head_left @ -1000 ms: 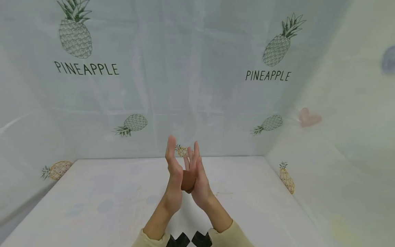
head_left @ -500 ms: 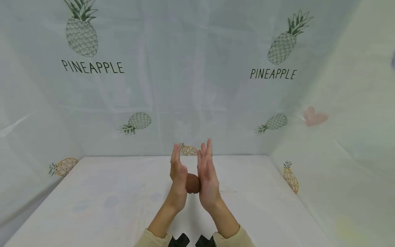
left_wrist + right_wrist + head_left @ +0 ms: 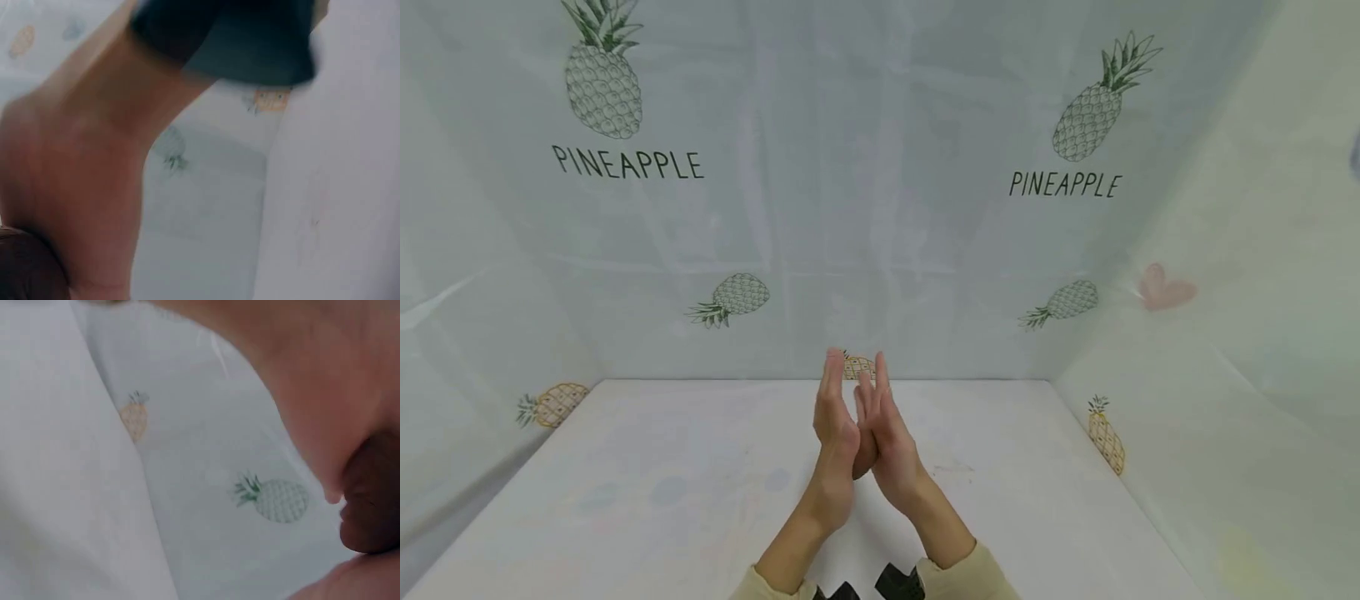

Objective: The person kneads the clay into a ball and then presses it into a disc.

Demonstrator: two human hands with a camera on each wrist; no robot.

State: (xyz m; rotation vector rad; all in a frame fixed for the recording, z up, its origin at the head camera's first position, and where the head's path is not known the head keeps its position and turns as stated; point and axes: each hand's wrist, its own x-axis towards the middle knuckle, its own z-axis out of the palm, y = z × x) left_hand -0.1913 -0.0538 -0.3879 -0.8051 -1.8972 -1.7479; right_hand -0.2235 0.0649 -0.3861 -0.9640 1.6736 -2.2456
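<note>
A brown lump that looks like clay (image 3: 865,457) is pressed between my two palms above the table. My left hand (image 3: 835,450) stands upright on one side of it, its fingers straight and pointing up and away. On the other side my right hand (image 3: 893,454) leans inward, palm against the lump, fingers also straight. Most of the lump is hidden by the palms; a narrow rounded part shows between them. Both wrist views catch the dark brown lump, at the lower left corner in the left one (image 3: 28,269) and touching skin at the right edge in the right one (image 3: 375,500).
A white table (image 3: 700,500) lies beneath the hands. Pale sheeting (image 3: 880,208) printed with pineapples hangs behind it and along both sides. A dark device (image 3: 898,581) is strapped at the right wrist, close to the left one's.
The palms have rubbed against each other: the right hand went up and right, then came back down and left. The gap has narrowed, and less of the brown lump shows now.
</note>
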